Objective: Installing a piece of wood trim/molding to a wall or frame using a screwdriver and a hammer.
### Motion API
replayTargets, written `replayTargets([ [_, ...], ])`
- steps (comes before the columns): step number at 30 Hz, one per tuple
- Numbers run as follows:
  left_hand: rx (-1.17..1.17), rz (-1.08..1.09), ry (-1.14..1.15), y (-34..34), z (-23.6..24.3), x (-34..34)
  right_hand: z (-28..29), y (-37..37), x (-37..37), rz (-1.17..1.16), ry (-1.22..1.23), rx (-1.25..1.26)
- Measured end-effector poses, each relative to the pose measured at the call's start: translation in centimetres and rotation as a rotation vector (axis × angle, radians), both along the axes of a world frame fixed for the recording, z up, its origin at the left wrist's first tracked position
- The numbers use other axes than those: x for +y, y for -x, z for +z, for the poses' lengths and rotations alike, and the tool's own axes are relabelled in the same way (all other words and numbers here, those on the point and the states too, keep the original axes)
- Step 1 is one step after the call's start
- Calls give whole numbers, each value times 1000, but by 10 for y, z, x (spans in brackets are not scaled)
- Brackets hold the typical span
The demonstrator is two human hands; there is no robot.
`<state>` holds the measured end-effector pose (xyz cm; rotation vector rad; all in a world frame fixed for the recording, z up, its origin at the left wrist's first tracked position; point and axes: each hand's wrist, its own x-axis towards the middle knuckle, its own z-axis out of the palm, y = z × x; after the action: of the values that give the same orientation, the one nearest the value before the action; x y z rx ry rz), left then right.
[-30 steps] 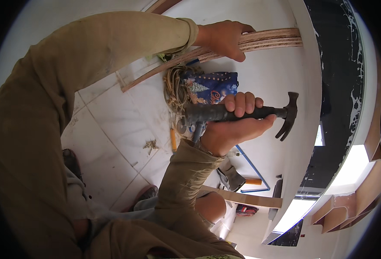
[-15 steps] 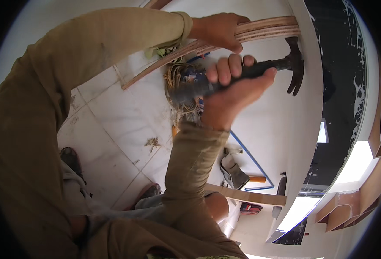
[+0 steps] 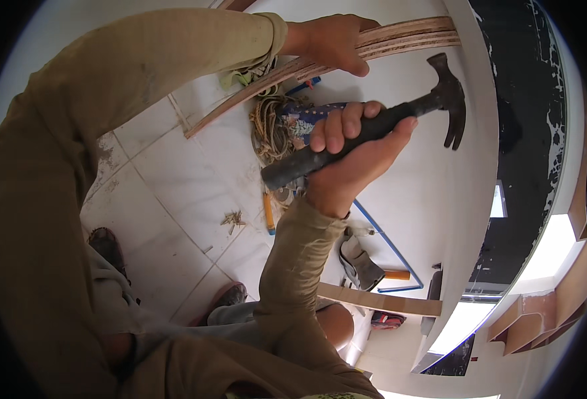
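My right hand [image 3: 356, 149] is wrapped round the dark grip of a claw hammer [image 3: 448, 100], its head up at the right. The hammer's striking face is just below the end of a stack of plywood strips [image 3: 410, 36], apart from it. My left hand [image 3: 337, 45] grips those strips from the left, thumb on the near side and fingers hidden behind. The strips' right end touches or nearly touches a white curved panel [image 3: 474, 133]. One longer strip [image 3: 240, 96] slants down from my left hand toward the tiled floor.
Coiled rope [image 3: 263, 126] lies below the strips. A handsaw with a blue frame [image 3: 390, 243] and an orange-handled tool [image 3: 269, 213] lie nearby. Nails or screws [image 3: 232, 219] are scattered on the floor tiles [image 3: 167, 246]. A wooden crosspiece [image 3: 380, 300] meets the panel lower down.
The hammer's head has tilted and dropped slightly away from the strips, and its blurred handle end is now sharp. My left hand and the strips have shifted a little up and left.
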<state>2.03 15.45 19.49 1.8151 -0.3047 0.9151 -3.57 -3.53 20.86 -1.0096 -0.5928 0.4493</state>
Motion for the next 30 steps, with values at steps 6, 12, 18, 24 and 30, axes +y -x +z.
replayTargets([
  [6,38,-35,58,13,3,-11,-61,-16,-39,-175,-28,96],
  [12,-196,264,-3,12,-4,-30,-81,-25,-34,-254,138,56],
  [18,-301,348,-63,3,-10,-25,-80,-30,19,-218,87,-146],
  [24,-96,213,82,17,5,-34,-79,-55,45,-303,58,-281],
  [30,-86,218,25,22,2,-24,-81,-60,48,-320,47,-228],
])
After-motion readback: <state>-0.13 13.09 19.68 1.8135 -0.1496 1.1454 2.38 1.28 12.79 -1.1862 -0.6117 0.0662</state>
